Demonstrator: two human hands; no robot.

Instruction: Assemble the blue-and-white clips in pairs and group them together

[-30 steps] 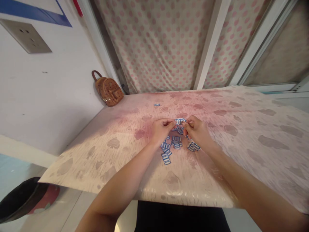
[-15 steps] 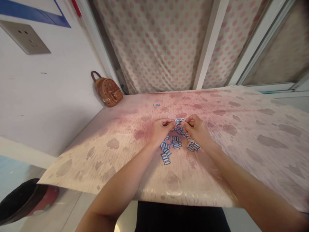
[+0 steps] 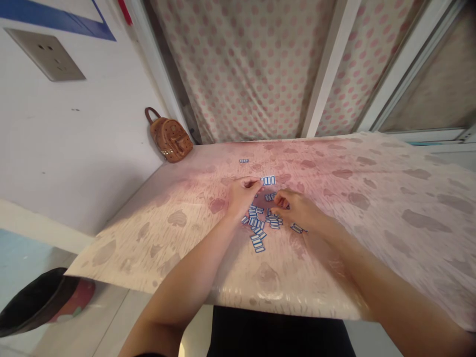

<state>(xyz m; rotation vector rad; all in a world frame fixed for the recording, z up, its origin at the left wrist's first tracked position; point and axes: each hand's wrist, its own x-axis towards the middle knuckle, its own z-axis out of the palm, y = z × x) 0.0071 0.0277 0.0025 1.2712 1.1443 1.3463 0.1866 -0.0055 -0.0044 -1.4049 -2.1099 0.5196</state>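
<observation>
My left hand [image 3: 241, 196] pinches a short strip of white, blue-bordered label stickers [image 3: 268, 180] between thumb and fingertips, holding it above the table. To its right, my right hand [image 3: 297, 208] is low over the scattered strips, fingers curled and thumb a little apart. Nothing shows in its grasp. Close to its thumb lies one cluster of label strips [image 3: 274, 221], partly covered by the hand. Another overlapping heap of label strips [image 3: 256, 224] spreads below my left hand. A few labels [image 3: 297, 228] lie under my right wrist, partly hidden.
A small separate label strip [image 3: 244, 160] lies farther back on the patterned tablecloth [image 3: 178, 248]. At the back left corner, a brown mini backpack [image 3: 171, 139] leans by the wall. A dark-mouthed bin [image 3: 40, 302] stands on the floor left of the table.
My right hand has let go of the strip that both hands held and moved down to the scattered labels. My left hand keeps the strip. The view has shifted slightly.
</observation>
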